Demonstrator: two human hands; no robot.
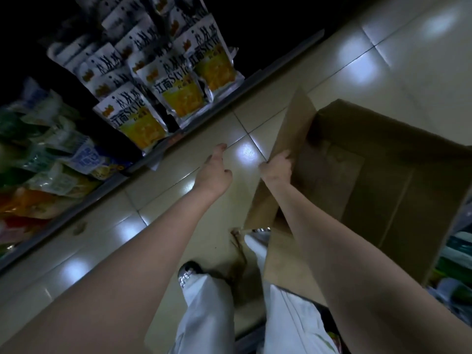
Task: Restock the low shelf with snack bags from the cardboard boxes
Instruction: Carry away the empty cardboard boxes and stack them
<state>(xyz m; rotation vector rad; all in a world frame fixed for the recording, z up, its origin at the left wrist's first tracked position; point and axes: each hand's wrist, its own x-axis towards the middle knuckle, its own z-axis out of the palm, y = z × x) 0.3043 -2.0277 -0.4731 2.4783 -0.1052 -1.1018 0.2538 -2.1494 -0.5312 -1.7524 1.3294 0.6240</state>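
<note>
An open cardboard box (378, 180) stands on the tiled floor at the right, and its visible inside shows bare cardboard. My right hand (277, 166) grips the edge of the box's left flap (293, 123). My left hand (214, 172) hovers over the floor between box and shelf, fingers loosely curled, holding nothing. White and yellow snack bags (163, 85) stand in rows on the low shelf (255, 75) at the upper left.
More mixed snack packs (53, 154) fill the shelf section further left. My legs in white trousers (209, 310) and a shoe (187, 273) are below. Other packaged goods (457, 272) lie at the right edge. Glossy floor tiles (383, 47) stretch beyond the box.
</note>
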